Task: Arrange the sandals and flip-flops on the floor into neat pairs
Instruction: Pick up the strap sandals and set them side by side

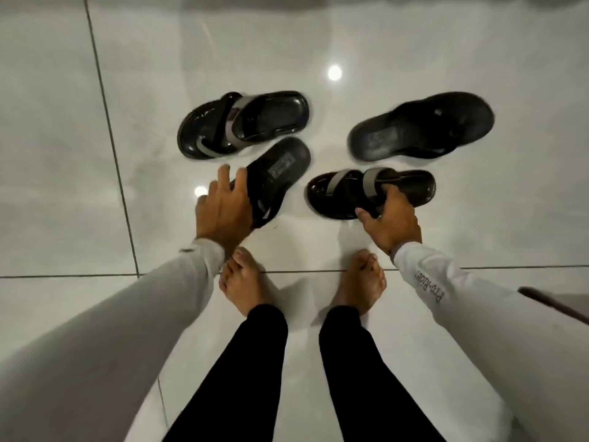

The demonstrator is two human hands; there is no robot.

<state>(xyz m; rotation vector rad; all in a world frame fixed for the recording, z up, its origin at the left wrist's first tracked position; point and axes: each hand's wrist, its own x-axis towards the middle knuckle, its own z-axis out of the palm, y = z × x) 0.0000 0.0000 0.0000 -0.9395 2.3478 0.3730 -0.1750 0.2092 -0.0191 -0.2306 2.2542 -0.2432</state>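
Several black shoes lie on the white tiled floor. A glossy sandal with grey straps lies at the far left. Just below it a matte black flip-flop points up and right, and my left hand grips its toe end. At the far right lies a second matte flip-flop. Below that is a second glossy grey-strapped sandal, with my right hand closed on its near edge and strap.
My two bare feet stand on the tile right behind the shoes, near a grout line. Another grout line runs up the left side. A dark edge shows at the right border.
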